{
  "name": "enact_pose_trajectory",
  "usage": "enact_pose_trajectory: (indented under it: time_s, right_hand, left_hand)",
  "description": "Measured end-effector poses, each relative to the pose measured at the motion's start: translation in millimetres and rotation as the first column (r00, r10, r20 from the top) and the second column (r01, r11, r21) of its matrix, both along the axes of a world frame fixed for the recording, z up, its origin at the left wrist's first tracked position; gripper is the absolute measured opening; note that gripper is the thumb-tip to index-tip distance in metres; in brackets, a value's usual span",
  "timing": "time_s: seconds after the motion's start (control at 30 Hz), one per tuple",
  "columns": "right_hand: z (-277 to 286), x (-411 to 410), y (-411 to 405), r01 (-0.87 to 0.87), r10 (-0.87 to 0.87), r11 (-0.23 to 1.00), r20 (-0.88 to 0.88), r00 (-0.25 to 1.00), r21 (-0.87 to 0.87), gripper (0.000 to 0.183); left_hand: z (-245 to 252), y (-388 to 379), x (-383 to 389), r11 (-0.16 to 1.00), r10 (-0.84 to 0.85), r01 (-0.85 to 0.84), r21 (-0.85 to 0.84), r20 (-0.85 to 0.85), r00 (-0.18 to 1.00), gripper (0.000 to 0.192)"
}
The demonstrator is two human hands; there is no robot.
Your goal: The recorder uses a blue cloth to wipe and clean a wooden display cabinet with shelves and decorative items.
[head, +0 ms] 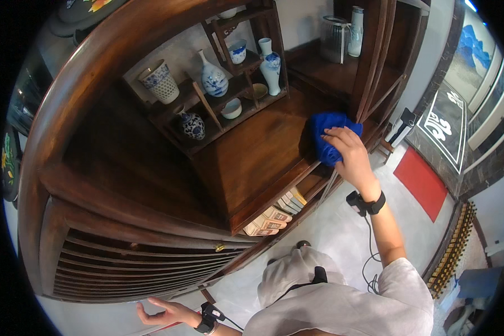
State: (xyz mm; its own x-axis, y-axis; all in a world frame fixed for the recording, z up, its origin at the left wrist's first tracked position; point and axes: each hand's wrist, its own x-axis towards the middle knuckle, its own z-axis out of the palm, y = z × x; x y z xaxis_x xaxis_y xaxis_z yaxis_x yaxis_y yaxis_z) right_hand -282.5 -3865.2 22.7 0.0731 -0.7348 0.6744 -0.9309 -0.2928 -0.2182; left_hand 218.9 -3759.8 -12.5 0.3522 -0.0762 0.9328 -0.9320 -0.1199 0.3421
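Observation:
My right hand (347, 155) presses a crumpled blue cloth (328, 136) onto the right end of a dark wooden shelf (252, 155), close to an upright post of the cabinet. The fingers lie bent over the cloth. My left hand (161, 313) is low at the left, in front of the slatted cabinet door (151, 264), with its fingers apart and nothing seen in it. Black straps with small devices are on both wrists. Behind the cloth, a small wooden display rack (212, 113) holds a blue-and-white bottle vase (214, 80), a taller vase (271, 69) and several cups and bowls.
Books (273, 218) stand on the lower shelf below the cloth. A ribbed glass vase (335, 40) and a slim porcelain vase (356, 31) occupy the right compartment. A black cable (367, 269) hangs beside my right arm. A red mat (421, 182) lies on the floor at the right.

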Motion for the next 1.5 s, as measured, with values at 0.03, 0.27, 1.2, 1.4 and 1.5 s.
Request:
enact_pose_trajectory:
  time_s: [0.03, 0.27, 1.2, 1.4, 1.5]
  right_hand:
    - [2.7, 5.2, 1.7, -0.009, 0.009, 1.000, -0.043, 0.999, 0.004, 0.051]
    - [-12.3, 95.6, 11.2, -0.432, 0.420, 0.900, 0.141, 0.896, 0.061, 0.055]
    - [-4.6, 25.0, -52.0, 0.096, -0.113, 0.978, 0.082, 0.990, 0.186, 0.052]
    - [-10.2, 48.4, -43.7, 0.207, -0.205, 0.942, -0.034, 0.978, 0.264, 0.061]
    - [-7.1, 89.3, -27.6, 0.060, -0.069, 0.949, 0.018, 0.997, 0.308, 0.063]
  left_hand:
    - [-2.0, -3.2, -3.1, 1.000, -0.019, 0.019, 0.024, 0.004, 1.000, 0.027]
    - [-1.8, -27.1, -11.5, 0.960, -0.281, 0.281, 0.002, 0.044, 0.959, 0.010]
    - [-2.6, -52.3, -3.1, 0.932, -0.362, 0.364, -0.002, 0.081, 0.929, 0.026]
    - [-3.0, -53.9, -10.3, 0.952, -0.306, 0.303, 0.040, 0.086, 0.948, 0.023]
    - [-8.9, -54.9, -7.3, 0.971, -0.237, 0.234, 0.044, 0.079, 0.968, 0.022]
